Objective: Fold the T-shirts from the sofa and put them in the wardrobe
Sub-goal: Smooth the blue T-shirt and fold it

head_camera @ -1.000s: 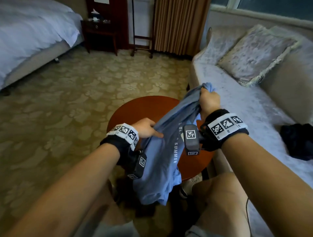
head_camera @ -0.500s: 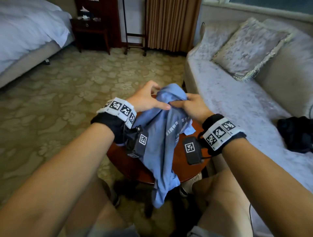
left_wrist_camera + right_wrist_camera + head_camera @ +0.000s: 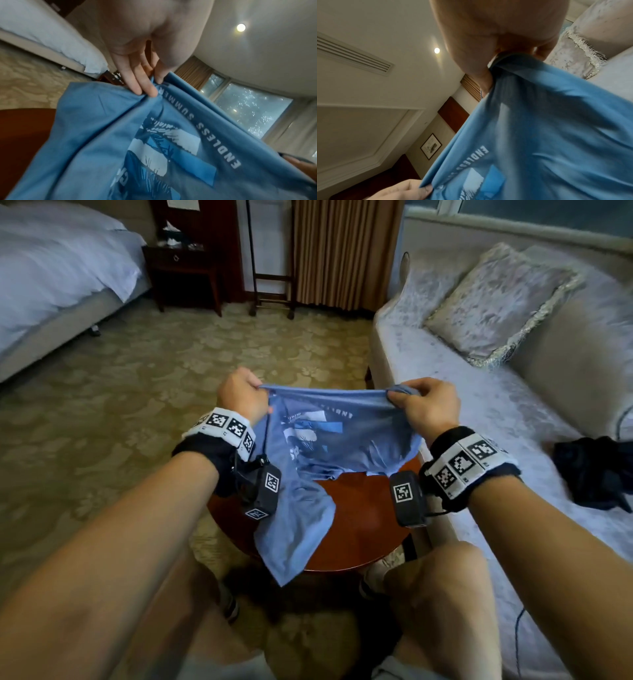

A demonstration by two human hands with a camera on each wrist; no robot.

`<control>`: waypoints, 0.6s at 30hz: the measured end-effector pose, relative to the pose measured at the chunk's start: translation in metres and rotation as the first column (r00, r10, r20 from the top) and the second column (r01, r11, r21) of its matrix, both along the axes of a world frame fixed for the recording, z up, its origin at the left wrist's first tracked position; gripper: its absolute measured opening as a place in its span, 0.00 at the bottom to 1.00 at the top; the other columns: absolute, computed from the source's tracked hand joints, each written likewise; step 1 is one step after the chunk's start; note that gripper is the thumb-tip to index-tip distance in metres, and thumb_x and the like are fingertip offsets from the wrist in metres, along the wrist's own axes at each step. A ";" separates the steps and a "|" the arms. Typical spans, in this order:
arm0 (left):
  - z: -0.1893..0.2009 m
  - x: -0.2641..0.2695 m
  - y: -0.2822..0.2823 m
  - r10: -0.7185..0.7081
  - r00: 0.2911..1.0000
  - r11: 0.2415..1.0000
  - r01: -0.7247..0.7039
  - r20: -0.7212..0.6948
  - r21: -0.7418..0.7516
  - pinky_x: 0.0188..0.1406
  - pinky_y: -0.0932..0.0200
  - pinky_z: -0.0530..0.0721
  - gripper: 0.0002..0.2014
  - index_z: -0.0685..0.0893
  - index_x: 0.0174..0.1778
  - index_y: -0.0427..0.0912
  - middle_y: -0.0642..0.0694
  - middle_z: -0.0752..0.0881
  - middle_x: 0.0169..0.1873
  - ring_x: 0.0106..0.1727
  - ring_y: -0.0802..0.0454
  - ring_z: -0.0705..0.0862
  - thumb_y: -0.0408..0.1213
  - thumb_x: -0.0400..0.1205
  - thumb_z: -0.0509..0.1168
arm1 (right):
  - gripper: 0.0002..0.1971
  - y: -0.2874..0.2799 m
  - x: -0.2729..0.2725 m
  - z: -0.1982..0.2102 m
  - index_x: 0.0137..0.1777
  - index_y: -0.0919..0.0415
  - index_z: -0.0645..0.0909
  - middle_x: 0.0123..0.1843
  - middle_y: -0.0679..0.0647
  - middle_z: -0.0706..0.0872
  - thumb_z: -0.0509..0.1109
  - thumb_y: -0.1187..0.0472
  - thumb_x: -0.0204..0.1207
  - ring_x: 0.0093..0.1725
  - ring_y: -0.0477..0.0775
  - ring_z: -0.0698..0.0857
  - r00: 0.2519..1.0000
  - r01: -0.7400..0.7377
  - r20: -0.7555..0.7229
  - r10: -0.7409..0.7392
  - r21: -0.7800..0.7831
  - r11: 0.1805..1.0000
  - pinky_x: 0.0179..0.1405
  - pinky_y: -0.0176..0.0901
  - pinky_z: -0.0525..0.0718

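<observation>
Both forearms extended toward frame centre, wrists banded. Left hand (image 3: 241,397) and right hand (image 3: 426,405) level, apart, each pinching light blue cotton T-shirt (image 3: 329,446) edge.

T-shirt (image 3: 89,142) print: "ENDLESS SUMMER", white capitals curving round the picture
Wrist bands (image 3: 228,424): black-and-white square codes, no readable words

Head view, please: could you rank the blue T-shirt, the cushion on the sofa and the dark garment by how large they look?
1. Blue T-shirt and cushion: look alike, and the shirt is nearer, so unranked.
2. Dark garment: smallest, cut by the frame edge.
</observation>
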State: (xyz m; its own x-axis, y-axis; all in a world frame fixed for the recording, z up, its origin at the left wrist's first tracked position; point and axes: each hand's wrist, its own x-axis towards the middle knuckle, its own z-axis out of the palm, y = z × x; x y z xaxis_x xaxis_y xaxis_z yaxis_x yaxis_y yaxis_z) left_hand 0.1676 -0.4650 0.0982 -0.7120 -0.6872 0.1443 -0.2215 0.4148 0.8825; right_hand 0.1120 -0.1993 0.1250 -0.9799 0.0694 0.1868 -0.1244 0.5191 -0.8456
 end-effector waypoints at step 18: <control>-0.136 -0.004 0.054 -0.233 0.809 0.818 0.463 0.539 -0.341 0.67 0.51 0.70 0.22 0.80 0.64 0.47 0.41 0.68 0.68 0.69 0.38 0.65 0.35 0.74 0.72 | 0.26 -0.045 0.005 -0.147 0.73 0.55 0.79 0.77 0.56 0.76 0.68 0.69 0.75 0.77 0.60 0.73 0.851 -0.487 0.395 0.347 0.342 0.804 0.76 0.47 0.69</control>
